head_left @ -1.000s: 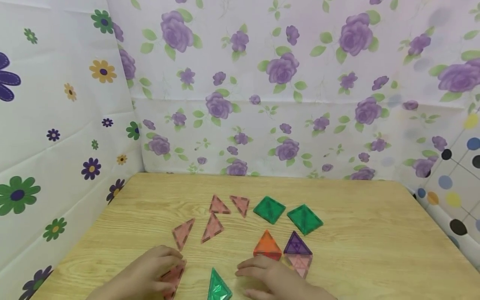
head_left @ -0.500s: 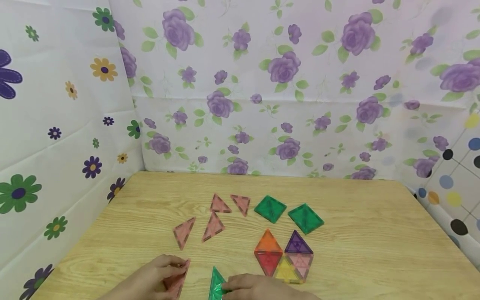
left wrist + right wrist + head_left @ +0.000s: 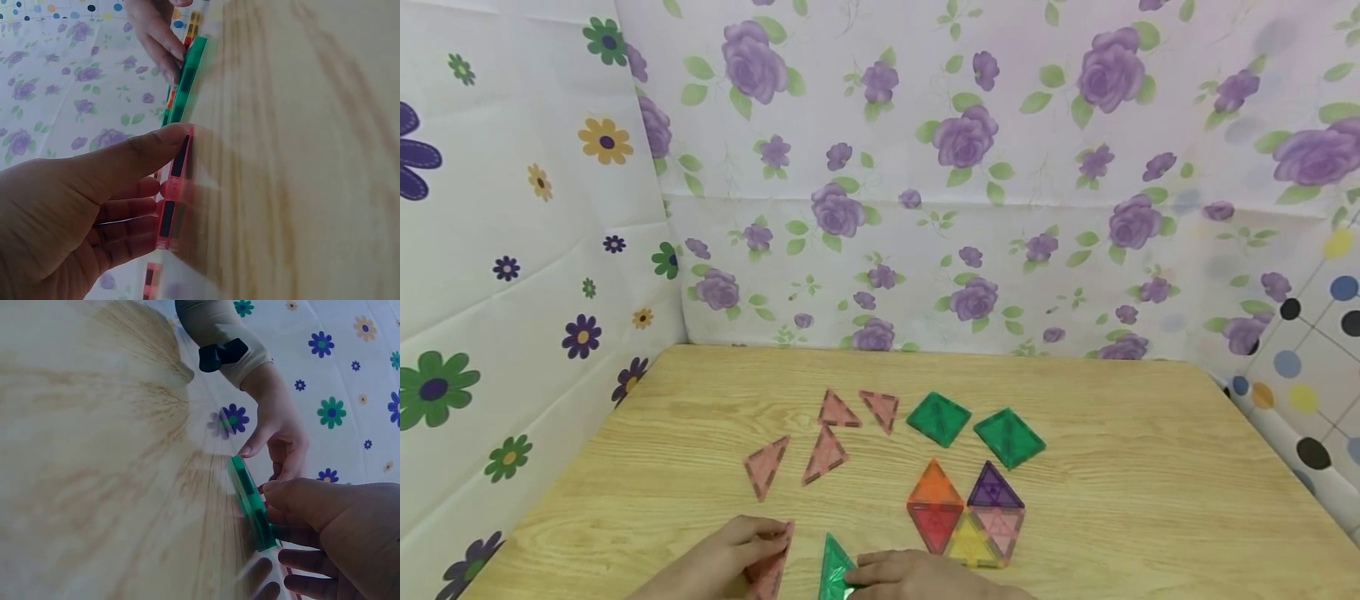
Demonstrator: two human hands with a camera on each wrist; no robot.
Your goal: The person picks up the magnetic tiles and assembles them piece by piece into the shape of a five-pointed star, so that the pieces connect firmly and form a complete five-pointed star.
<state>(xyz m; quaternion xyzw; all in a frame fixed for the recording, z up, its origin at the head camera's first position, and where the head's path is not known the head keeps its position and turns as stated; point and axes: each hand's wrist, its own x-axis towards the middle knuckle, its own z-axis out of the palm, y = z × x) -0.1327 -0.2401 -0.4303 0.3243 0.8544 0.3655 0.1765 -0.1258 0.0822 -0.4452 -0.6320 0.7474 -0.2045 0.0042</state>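
My left hand [image 3: 722, 558] holds a pink triangular magnetic tile [image 3: 771, 575] low on the wooden table. In the left wrist view, the thumb is at one end of this tile [image 3: 167, 219] and the fingers are along its far side. Just to its right lies a green triangular magnetic tile [image 3: 832, 571], partly covered by my right hand [image 3: 925, 575]. The right wrist view has the right thumb and index finger at the edges of the green tile [image 3: 255, 509], pinching it. A narrow gap separates the two tiles in the head view.
Several loose pink triangles [image 3: 825, 457] lie beyond the left hand. Two green diamonds [image 3: 938, 419] sit farther back. Right of centre, orange [image 3: 935, 485], red [image 3: 936, 525], yellow [image 3: 972, 546], pink and purple [image 3: 993, 487] triangles join edge to edge. Flowered cloth [image 3: 880, 200] borders the table.
My left hand has slid right with the pink tile. My right hand has moved left and nearer onto the green tile, uncovering the red and yellow triangles.
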